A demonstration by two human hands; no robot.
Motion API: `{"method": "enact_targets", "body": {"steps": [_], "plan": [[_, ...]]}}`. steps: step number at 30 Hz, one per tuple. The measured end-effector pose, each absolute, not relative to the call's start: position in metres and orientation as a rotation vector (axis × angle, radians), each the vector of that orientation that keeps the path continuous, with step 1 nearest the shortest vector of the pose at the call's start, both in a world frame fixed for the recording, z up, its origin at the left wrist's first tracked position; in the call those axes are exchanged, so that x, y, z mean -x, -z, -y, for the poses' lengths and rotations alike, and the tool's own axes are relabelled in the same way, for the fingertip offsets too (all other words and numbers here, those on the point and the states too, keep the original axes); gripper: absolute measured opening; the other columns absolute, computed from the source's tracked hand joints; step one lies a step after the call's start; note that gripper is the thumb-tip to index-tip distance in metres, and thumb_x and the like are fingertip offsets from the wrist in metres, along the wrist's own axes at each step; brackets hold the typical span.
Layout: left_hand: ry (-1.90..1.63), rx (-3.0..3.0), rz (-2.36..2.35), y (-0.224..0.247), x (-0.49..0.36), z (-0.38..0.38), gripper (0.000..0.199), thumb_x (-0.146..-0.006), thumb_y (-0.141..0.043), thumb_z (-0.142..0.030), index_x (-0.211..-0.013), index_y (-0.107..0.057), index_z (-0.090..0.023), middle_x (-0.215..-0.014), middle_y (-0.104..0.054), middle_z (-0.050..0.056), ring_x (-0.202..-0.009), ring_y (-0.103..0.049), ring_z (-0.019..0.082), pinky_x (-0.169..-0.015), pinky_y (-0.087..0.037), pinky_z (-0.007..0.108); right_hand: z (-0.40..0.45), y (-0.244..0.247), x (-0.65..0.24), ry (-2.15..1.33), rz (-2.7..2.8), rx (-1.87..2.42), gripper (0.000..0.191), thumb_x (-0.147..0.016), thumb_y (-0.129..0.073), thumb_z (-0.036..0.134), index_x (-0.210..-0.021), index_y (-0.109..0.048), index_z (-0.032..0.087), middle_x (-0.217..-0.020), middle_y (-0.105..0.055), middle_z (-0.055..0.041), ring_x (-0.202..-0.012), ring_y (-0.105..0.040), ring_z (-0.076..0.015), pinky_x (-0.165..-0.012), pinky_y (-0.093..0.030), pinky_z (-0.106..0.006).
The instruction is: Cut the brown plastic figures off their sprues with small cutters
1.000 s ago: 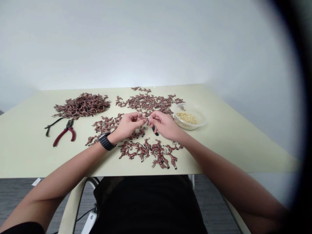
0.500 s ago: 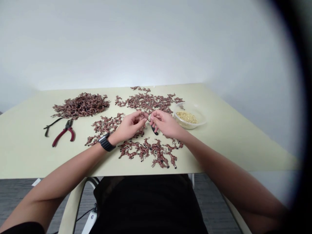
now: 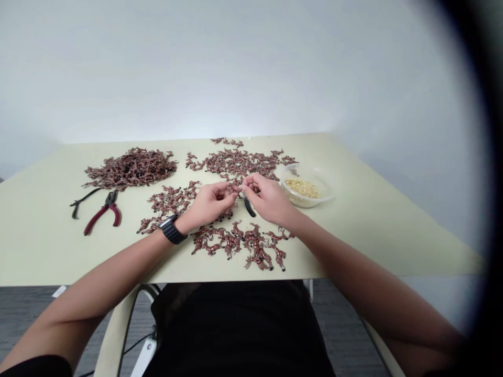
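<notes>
My left hand (image 3: 214, 203), with a dark watch (image 3: 173, 229) on its wrist, is closed in a pinch over the middle of the table. A small brown deer figure (image 3: 234, 188) shows at its fingertips, partly hidden. My right hand (image 3: 264, 196) is closed too, its thumb and forefinger almost touching the left fingertips. What it pinches is too small to make out. Below the right fingers is a curved black tool handle (image 3: 250, 207); whether it lies on the table or hangs from the hand I cannot tell. Loose brown deer figures (image 3: 255, 243) lie around both hands.
A dense heap of deer figures (image 3: 131, 168) is at the back left, with red-handled pliers (image 3: 102, 213) and a thin dark tool (image 3: 84, 201) before it. More figures (image 3: 239, 162) spread behind my hands. A clear bowl (image 3: 325, 195) holds small gold pieces (image 3: 302, 188) at right.
My right fingers have shifted slightly, and more of the black handle shows beneath them. The left hand has barely moved.
</notes>
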State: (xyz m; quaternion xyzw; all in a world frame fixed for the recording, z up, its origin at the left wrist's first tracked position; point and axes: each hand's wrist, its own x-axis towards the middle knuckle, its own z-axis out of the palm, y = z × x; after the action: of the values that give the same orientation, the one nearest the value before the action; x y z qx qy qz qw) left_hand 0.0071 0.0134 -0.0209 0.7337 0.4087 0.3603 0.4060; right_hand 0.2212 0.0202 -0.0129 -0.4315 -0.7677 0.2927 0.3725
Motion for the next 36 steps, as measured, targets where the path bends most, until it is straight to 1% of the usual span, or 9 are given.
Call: {"method": "enact_targets", "body": {"steps": [3,5,8,13,21,28,36], "plan": [[-0.908,-1.904,-1.081,0.021,-0.009,-0.011,0.025,-0.097,-0.064,-0.036,-0.080,-0.065,-0.017,-0.062,-0.064,0.000,-0.053,-0.055,0.011,-0.052,-0.044,0.024,-0.016,0.010,-0.219,-0.698,2.028,1.054,0.016,-0.104,-0.050,0.035,-0.101,-0.060,0.023,-0.080,-0.065,-0.0022,-0.068,-0.055,-0.0175,-0.065,-0.038,-0.032],[-0.912,-1.930,-1.115,0.020,-0.011,-0.008,0.025,-0.095,-0.065,-0.033,-0.076,-0.063,-0.017,-0.061,-0.064,0.000,-0.052,-0.053,0.011,-0.052,-0.042,0.024,-0.014,0.009,-0.218,-0.666,2.069,1.045,0.014,-0.105,-0.050,0.033,-0.100,-0.058,0.023,-0.075,-0.062,-0.0004,-0.064,-0.052,-0.0162,-0.065,-0.037,-0.032],[-0.903,-1.926,-1.138,0.017,-0.014,-0.005,0.022,-0.094,-0.064,-0.029,-0.076,-0.064,-0.017,-0.061,-0.065,0.000,-0.052,-0.053,0.010,-0.052,-0.041,0.024,-0.012,0.009,-0.217,-0.639,2.110,1.045,0.012,-0.105,-0.049,0.030,-0.100,-0.057,0.023,-0.073,-0.060,0.0004,-0.062,-0.050,-0.0158,-0.065,-0.035,-0.032],[-0.890,-1.908,-1.135,0.013,-0.016,-0.002,0.018,-0.092,-0.065,-0.027,-0.078,-0.066,-0.016,-0.061,-0.066,0.000,-0.052,-0.054,0.011,-0.052,-0.041,0.024,-0.011,0.009,-0.215,-0.660,2.125,1.011,0.012,-0.105,-0.048,0.029,-0.101,-0.057,0.023,-0.076,-0.061,-0.0001,-0.063,-0.051,-0.0157,-0.065,-0.036,-0.032],[-0.886,-1.832,-1.100,0.013,-0.018,0.000,0.017,-0.093,-0.065,-0.028,-0.082,-0.069,-0.015,-0.060,-0.066,0.000,-0.052,-0.058,0.011,-0.052,-0.045,0.022,-0.012,0.012,-0.214,-0.624,2.135,0.969,0.010,-0.104,-0.049,0.027,-0.100,-0.056,0.021,-0.076,-0.061,-0.0003,-0.063,-0.051,-0.0150,-0.065,-0.036,-0.031],[-0.881,-1.819,-1.094,0.011,-0.019,0.001,0.018,-0.093,-0.065,-0.028,-0.083,-0.069,-0.014,-0.061,-0.067,0.001,-0.052,-0.059,0.011,-0.053,-0.046,0.021,-0.013,0.013,-0.216,-0.601,2.140,0.926,0.008,-0.103,-0.051,0.023,-0.099,-0.056,0.020,-0.073,-0.057,0.0013,-0.061,-0.049,-0.0137,-0.062,-0.035,-0.029],[-0.867,-1.834,-1.082,0.013,-0.018,0.000,0.021,-0.095,-0.063,-0.030,-0.081,-0.067,-0.014,-0.060,-0.067,0.001,-0.052,-0.059,0.011,-0.054,-0.047,0.021,-0.015,0.020,-0.214,-0.495,2.154,0.920,0.007,-0.104,-0.050,0.023,-0.101,-0.055,0.020,-0.075,-0.060,0.0004,-0.062,-0.053,-0.0145,-0.064,-0.038,-0.029]]}}
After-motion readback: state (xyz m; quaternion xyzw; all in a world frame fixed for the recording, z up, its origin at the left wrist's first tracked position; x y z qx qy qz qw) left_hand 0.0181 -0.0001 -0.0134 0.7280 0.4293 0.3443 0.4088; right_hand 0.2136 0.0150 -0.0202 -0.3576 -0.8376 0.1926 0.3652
